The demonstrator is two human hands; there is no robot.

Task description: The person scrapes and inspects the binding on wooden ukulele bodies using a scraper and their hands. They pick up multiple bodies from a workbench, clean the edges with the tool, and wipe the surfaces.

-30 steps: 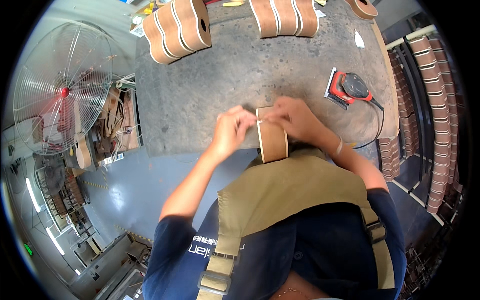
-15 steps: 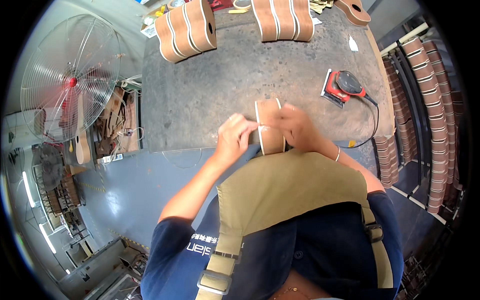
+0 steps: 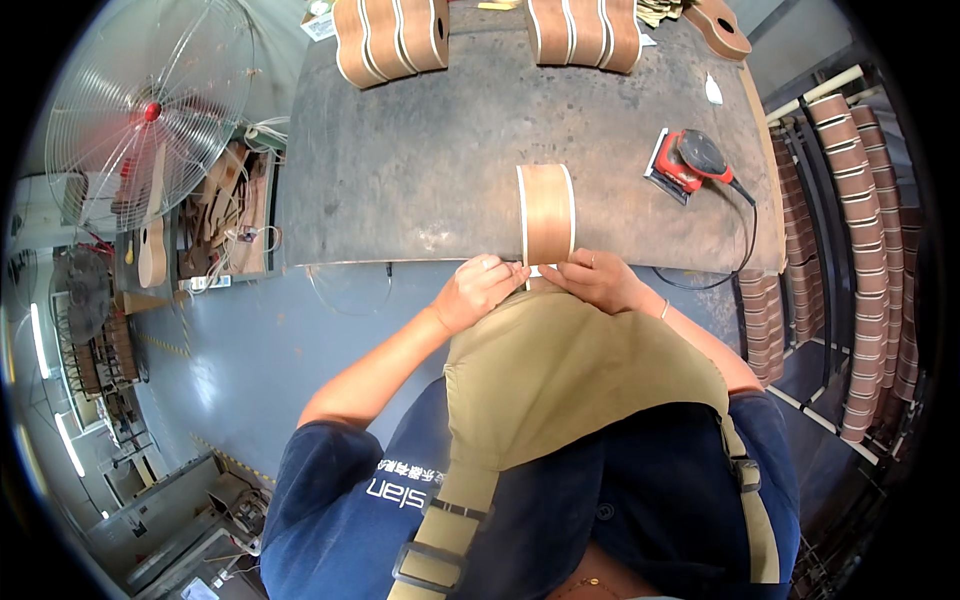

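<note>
A small wooden ukulele body stands on its edge at the front of the workbench, its brown curved side upward and pale binding along both rims. Its near end meets my apron. My left hand is closed, thumb and fingers pinched at the near left rim. On the near right, my right hand is likewise closed, its fingertips pressed together by the other rim. A small whitish bit shows between the two sets of fingertips; I cannot make out what it is or which hand has it.
The dark workbench carries a red and black electric sander with its cord at right, and a white bottle. Rows of ukulele bodies stand at the far edge. A large fan is at left, racks of striped wood at right.
Both hands have come down toward me from the middle of the ukulele body to its near end. More of its upper side is now uncovered. The whole view has shifted slightly.
</note>
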